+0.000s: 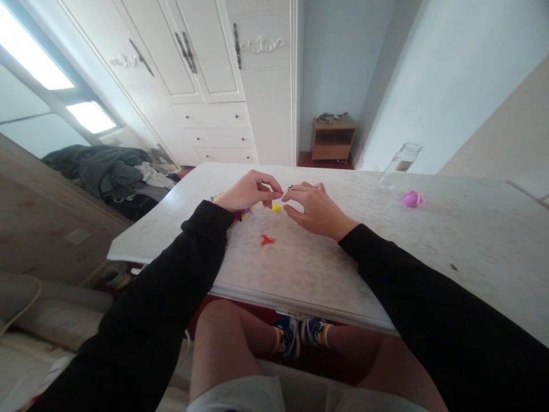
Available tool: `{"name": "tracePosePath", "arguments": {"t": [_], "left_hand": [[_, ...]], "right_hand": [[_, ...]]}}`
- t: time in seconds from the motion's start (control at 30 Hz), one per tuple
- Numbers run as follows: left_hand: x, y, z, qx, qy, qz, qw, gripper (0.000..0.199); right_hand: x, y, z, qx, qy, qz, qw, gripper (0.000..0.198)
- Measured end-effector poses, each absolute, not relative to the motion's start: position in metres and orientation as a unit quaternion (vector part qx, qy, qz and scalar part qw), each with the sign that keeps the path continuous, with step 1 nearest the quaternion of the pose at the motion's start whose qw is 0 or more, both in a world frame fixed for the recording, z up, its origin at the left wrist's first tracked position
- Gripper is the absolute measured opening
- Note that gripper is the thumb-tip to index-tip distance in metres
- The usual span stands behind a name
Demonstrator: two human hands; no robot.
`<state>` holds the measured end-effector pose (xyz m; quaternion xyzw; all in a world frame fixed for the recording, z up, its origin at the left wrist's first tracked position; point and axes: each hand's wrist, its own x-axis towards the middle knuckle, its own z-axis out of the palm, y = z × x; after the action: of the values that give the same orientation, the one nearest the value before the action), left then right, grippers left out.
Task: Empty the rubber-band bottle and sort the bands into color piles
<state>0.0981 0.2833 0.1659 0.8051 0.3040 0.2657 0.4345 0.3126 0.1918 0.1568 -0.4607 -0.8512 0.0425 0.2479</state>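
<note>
My left hand is closed in a pinch, thumb and index tips together at a tiny orange-looking bit too small to name. Facing it, my right hand has its index fingertip at the same spot, its thumb apart below. Just under the fingertips lies a small yellow pile. Small multicoloured pieces sit beside and partly behind my left wrist. Nearer me on the tabletop is a little heap of red pieces. Some small dark thing shows behind my right fingers, mostly hidden.
A clear glass jar and a pinkish-purple object stand on the pale marbled table to the right. Past its far edge are a white wardrobe and a wooden nightstand. Dark clothes are heaped at left.
</note>
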Motion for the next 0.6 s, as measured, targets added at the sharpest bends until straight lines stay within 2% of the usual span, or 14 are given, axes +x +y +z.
{"name": "tracePosePath", "arguments": {"t": [0.23, 0.43, 0.6], "left_hand": [[0.0959, 0.2850, 0.1667, 0.819, 0.339, 0.250, 0.389, 0.017], [0.0948, 0.2880, 0.1640, 0.844, 0.355, 0.220, 0.337, 0.009], [0.0942, 0.2908, 0.1621, 0.858, 0.345, 0.228, 0.305, 0.010]], "right_hand": [[0.3120, 0.1923, 0.1598, -0.513, -0.792, 0.007, 0.331, 0.028], [0.3130, 0.1942, 0.1574, -0.513, -0.790, 0.006, 0.337, 0.028], [0.3128, 0.1940, 0.1569, -0.515, -0.792, 0.010, 0.329, 0.028]]}}
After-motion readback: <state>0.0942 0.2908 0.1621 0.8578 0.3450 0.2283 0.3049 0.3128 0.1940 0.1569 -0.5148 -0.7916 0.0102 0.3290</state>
